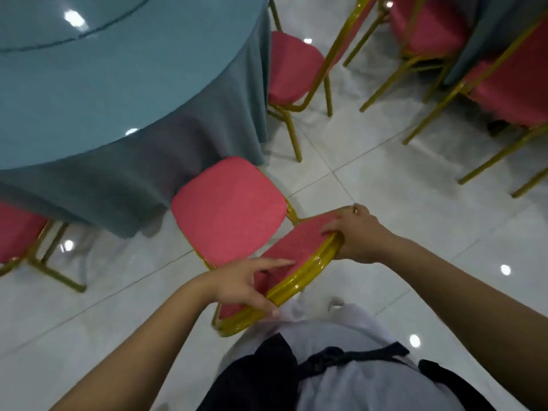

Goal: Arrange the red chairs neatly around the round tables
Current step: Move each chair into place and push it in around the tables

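Note:
A red chair with a gold frame stands right in front of me, its seat [228,209] facing the round table [118,84] draped in a blue-grey cloth. My right hand [354,235] grips the top right of the chair's backrest [293,247], fingers over the red padding and thumb behind the gold rim. My left hand [247,287] holds the backrest's left end, thumb under the rim and forefinger stretched along the padding. The seat's front edge sits just short of the tablecloth.
Another red chair [292,66] stands at the table's right side and one more red chair [17,229] at its lower left. More red chairs [510,87] crowd a second table at the top right. Glossy white floor tiles [415,188] lie open between them.

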`<state>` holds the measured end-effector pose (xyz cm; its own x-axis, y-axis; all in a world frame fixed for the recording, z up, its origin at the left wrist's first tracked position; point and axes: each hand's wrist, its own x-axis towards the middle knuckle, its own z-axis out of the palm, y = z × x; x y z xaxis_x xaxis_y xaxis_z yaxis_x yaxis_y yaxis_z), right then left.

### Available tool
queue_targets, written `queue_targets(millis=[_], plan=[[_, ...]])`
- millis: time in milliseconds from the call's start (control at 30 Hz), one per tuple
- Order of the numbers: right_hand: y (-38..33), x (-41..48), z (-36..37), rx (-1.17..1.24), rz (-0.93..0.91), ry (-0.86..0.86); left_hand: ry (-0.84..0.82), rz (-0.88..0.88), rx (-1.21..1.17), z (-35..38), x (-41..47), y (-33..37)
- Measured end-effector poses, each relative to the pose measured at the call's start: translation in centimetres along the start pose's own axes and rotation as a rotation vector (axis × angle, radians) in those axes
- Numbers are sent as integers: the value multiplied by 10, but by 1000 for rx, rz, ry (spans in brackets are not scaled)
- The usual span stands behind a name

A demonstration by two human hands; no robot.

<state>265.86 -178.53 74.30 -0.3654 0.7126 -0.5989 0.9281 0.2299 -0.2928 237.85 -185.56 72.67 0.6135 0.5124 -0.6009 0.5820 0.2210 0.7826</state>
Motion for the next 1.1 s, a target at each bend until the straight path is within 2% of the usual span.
queue_targets(millis=[67,133,200,267,333,367,433,567,800,967,1100], plan=[[1,4,-8,-123,-50,-102,64,-57,-14,10,-9,-4],[1,9,-13,-207,-108,-145,137,-145,-134,26,-23,-9],[3,13,-18,-171,-184,-179,238,-205,-173,52,-36,-15],[7,14,-18,-73,-259,-195,480,-285,24,84,-40,-15],[15,14,-10,-37,-326,-100,762,-407,120,108,-36,-6],[20,13,-4,-41,-353,-27,822,-462,136,116,-33,-2],[31,11,7,-52,-407,47,818,-552,162,130,-26,7],[56,3,15,-98,-523,14,826,-591,94,183,-20,26],[51,-14,22,-208,-664,-163,838,-643,-23,260,-32,30],[11,-18,40,-195,-806,-278,838,-799,74,267,-79,13],[-28,-8,50,-130,-789,-304,878,-918,162,237,-109,-10]])
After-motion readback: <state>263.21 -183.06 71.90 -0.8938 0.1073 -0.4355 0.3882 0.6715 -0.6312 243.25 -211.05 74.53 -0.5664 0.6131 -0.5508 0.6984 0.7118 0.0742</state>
